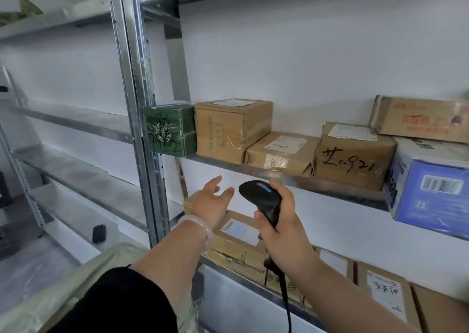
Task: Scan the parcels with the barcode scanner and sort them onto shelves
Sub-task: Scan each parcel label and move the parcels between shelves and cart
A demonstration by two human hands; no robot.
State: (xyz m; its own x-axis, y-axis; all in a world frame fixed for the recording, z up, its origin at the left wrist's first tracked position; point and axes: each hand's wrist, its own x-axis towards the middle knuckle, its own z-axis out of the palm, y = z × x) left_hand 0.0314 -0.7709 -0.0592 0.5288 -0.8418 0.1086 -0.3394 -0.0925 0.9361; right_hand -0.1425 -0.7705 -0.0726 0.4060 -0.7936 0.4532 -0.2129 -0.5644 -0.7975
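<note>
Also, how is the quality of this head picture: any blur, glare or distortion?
Head view: light is soft and even; the wide lens bows the grey metal shelf upright; the shelves at far left are smeared; clear tape on the tall brown cardboard box gives mild glare; the black handwriting on the crumpled brown parcel is legible, printed labels are too soft to read.
</note>
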